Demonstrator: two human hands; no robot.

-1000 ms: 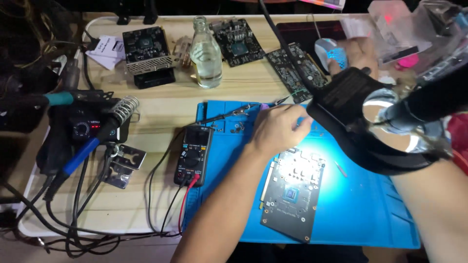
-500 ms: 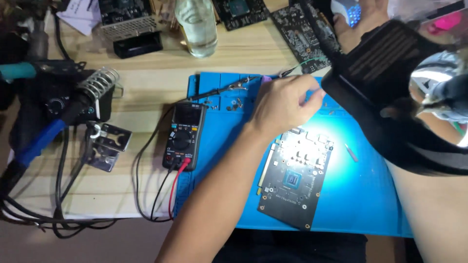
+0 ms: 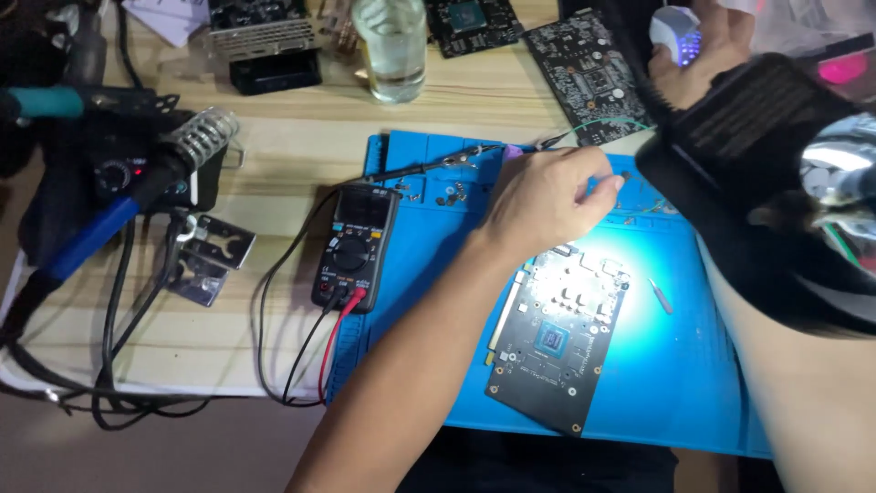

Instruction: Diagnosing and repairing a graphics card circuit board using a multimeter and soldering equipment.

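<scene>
Hands had shifted little against the earlier views; mostly the view had tilted down and closed in, so the bench's far edge dropped out of view. Left hand [image 3: 547, 196] remained over the mat's [image 3: 675, 383] top edge, fingers curled and pinched at small parts there; what it pinched could not be told. Right hand [image 3: 698, 50] had stayed up at the far right, clasping a small white-and-blue device [image 3: 673, 26]. Board [image 3: 561, 333] lay flat on the mat under the lamp's glare, just below the left hand, untouched. Counted: one multimeter [image 3: 354, 246] with red and black leads, one glass bottle [image 3: 392, 46], one blue-handled iron [image 3: 100, 228], three more boards along the back, one pair of tweezers [image 3: 661, 295].
</scene>
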